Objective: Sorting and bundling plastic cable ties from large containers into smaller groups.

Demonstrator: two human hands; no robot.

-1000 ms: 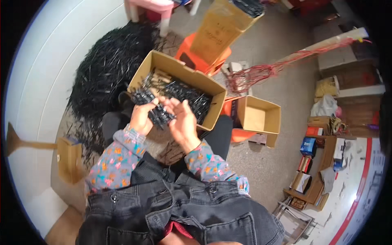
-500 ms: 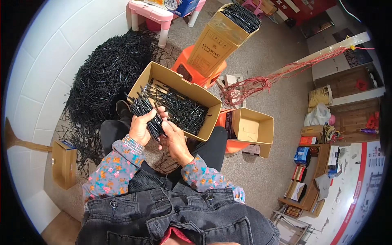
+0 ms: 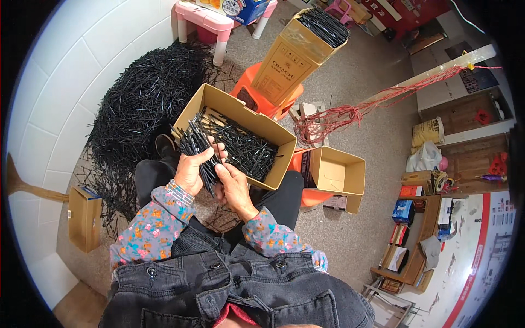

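A bundle of thin black sticks (image 3: 195, 143) lies in my left hand (image 3: 191, 168), its fingers and thumb wrapped round the middle. My right hand (image 3: 234, 188) is closed at the bundle's lower right side, thumb and fingers pinching sticks there; which of them it holds alone is hard to make out. Just beyond both hands, an open cardboard box (image 3: 266, 126) rests across my lap, with many loose black sticks (image 3: 249, 146) lying crisscross inside. What the sticks are exactly cannot be told.
A large heap of black sticks (image 3: 145, 98) lies on the floor at left. A tall carton (image 3: 284, 68) full of sticks stands on an orange stool (image 3: 246, 82). At right are another open box (image 3: 342, 170) and a pole with red cords (image 3: 355, 112). A pink table (image 3: 205, 19) stands behind.
My hands stay almost in place, still round the bundle. The right thumb and fingers have shifted slightly against the sticks.
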